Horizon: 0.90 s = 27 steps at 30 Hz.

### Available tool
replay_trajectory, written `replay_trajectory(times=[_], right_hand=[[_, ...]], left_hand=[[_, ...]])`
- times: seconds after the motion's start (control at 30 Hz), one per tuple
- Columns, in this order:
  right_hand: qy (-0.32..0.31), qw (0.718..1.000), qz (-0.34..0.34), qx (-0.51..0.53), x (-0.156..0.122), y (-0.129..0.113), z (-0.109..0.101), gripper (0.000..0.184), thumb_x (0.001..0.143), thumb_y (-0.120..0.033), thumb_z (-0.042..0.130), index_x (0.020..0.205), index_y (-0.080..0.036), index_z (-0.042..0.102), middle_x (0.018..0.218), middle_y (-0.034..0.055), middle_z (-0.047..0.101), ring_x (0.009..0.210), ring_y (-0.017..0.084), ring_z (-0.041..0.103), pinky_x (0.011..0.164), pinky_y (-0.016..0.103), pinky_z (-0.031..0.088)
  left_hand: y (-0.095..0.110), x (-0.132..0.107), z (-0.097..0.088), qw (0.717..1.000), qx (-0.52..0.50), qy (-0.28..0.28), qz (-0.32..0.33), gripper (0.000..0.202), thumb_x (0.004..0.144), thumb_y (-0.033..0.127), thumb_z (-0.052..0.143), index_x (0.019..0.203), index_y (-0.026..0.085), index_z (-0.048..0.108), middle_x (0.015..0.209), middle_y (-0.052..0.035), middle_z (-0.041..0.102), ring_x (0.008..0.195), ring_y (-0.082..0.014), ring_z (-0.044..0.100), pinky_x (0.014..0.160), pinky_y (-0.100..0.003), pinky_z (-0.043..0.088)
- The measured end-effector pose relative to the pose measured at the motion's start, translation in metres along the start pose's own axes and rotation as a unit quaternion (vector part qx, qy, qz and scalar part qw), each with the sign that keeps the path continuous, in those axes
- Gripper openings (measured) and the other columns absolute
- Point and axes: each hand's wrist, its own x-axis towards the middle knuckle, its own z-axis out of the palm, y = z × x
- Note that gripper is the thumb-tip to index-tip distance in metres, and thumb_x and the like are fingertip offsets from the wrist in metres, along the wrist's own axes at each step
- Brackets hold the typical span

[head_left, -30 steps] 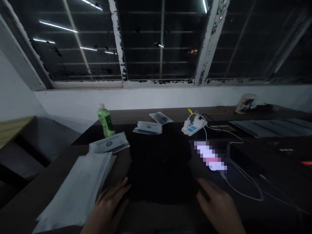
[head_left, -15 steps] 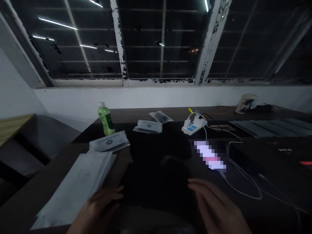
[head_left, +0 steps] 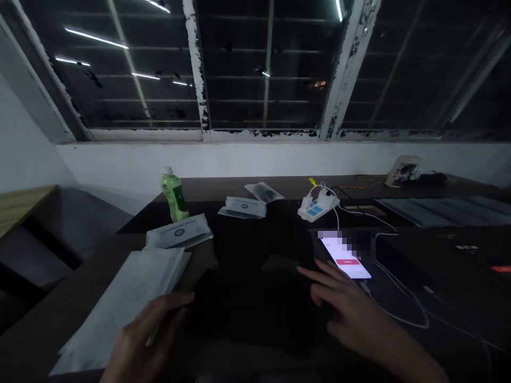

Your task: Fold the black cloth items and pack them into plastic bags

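Observation:
A dark, folded piece of cloth (head_left: 255, 287) lies on the table in front of me, hard to make out in the dim light. My left hand (head_left: 143, 340) rests at its near left corner, fingers curled loosely beside a stack of clear plastic bags (head_left: 128, 303); whether it grips the cloth is unclear. My right hand (head_left: 343, 308) lies flat on the cloth's right side with fingers stretched out, its fingertips just left of a lit phone (head_left: 345, 258).
A green bottle (head_left: 173, 195), printed pouches (head_left: 179, 233) and more pouches (head_left: 243, 207) lie toward the back. A white power strip (head_left: 317, 205) with cables (head_left: 399, 314) sits at right. Windows run behind the table.
Both hands have shifted: the left drew back toward me along the bag stack, the right reached forward over the cloth toward the phone. The cloth's near edge looks folded over.

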Motion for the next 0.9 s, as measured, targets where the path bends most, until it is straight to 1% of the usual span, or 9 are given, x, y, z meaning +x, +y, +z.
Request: replay_trajectory(times=[0.17,0.3,0.4,0.5,0.6,0.7,0.77,0.87,0.9], right_hand=[[0.143,0.988,0.027,0.052,-0.008,0.032,-0.002,0.01,0.077,-0.015,0.054,0.081,-0.024,0.055,0.144,0.0034,0.053,0.138,0.031,0.04,0.109,0.054,0.038],[0.194,0.967,0.08,0.144,0.005,0.037,0.001,0.022,0.093,-0.034,0.047,0.111,-0.027,0.057,0.118,0.0075,0.066,0.111,0.026,0.061,0.096,0.045,0.049],[0.212,0.941,0.128,0.231,0.011,0.034,0.002,0.027,0.092,-0.044,0.05,0.112,-0.027,0.057,0.102,0.0054,0.069,0.098,0.024,0.065,0.087,0.039,0.052],[0.25,0.875,0.197,0.366,0.009,0.024,-0.009,0.037,0.082,-0.051,0.065,0.11,-0.026,0.063,0.104,0.0046,0.071,0.099,0.025,0.066,0.082,0.034,0.055],[0.25,0.763,0.293,0.52,0.007,0.012,-0.03,0.049,0.07,-0.051,0.078,0.111,-0.027,0.067,0.104,0.0053,0.073,0.095,0.028,0.07,0.074,0.033,0.058],[0.209,0.7,0.324,0.601,0.016,0.013,-0.043,0.055,0.068,-0.046,0.082,0.118,-0.029,0.065,0.107,0.005,0.074,0.096,0.028,0.071,0.075,0.035,0.059],[0.181,0.735,0.319,0.57,0.028,0.026,-0.04,0.049,0.073,-0.045,0.078,0.118,-0.028,0.065,0.108,0.006,0.074,0.097,0.026,0.071,0.078,0.035,0.058],[0.094,0.907,0.272,0.307,0.052,0.052,-0.024,0.024,0.088,-0.04,0.06,0.101,-0.023,0.069,0.098,0.0052,0.074,0.09,0.022,0.07,0.073,0.029,0.054],[0.049,0.944,0.26,0.198,0.059,0.06,-0.019,0.019,0.089,-0.036,0.058,0.092,-0.022,0.069,0.088,0.0039,0.074,0.082,0.02,0.07,0.067,0.028,0.051]], left_hand=[[0.018,0.029,0.004,0.987,-0.013,0.131,-0.092,0.032,0.083,0.044,0.065,0.112,0.028,0.067,0.097,-0.0001,0.074,0.087,-0.0209,0.071,0.068,-0.023,0.056],[0.021,0.058,0.01,0.984,-0.096,0.114,-0.101,0.03,0.085,0.046,0.061,0.104,0.023,0.064,0.099,-0.003,0.069,0.087,-0.0211,0.068,0.067,-0.025,0.055],[0.019,0.07,0.013,0.976,-0.155,0.088,-0.129,0.033,0.084,0.05,0.061,0.101,0.022,0.061,0.091,-0.0024,0.066,0.076,-0.0185,0.065,0.057,-0.023,0.051],[0.019,0.081,0.01,0.962,-0.21,0.083,-0.154,0.038,0.08,0.053,0.066,0.101,0.022,0.061,0.09,-0.0014,0.065,0.07,-0.0159,0.062,0.052,-0.02,0.047],[0.024,0.099,0.002,0.936,-0.288,0.063,-0.191,0.043,0.075,0.053,0.071,0.103,0.022,0.064,0.087,-0.0017,0.067,0.072,-0.017,0.064,0.055,-0.021,0.05],[0.024,0.123,0.0,0.905,-0.341,-0.029,-0.253,0.046,0.072,0.05,0.074,0.105,0.02,0.066,0.082,-0.0037,0.07,0.071,-0.0203,0.067,0.059,-0.026,0.054],[0.015,0.138,0.007,0.907,-0.324,-0.102,-0.249,0.042,0.074,0.05,0.07,0.102,0.018,0.066,0.083,-0.0049,0.071,0.074,-0.0214,0.068,0.062,-0.028,0.055],[-0.009,0.151,0.028,0.962,-0.099,-0.186,-0.173,0.032,0.086,0.045,0.054,0.098,0.018,0.065,0.08,-0.0045,0.071,0.071,-0.021,0.069,0.06,-0.028,0.054],[-0.016,0.153,0.036,0.967,-0.003,-0.205,-0.153,0.029,0.087,0.042,0.051,0.098,0.018,0.065,0.077,-0.0041,0.071,0.068,-0.0214,0.069,0.058,-0.028,0.053]])
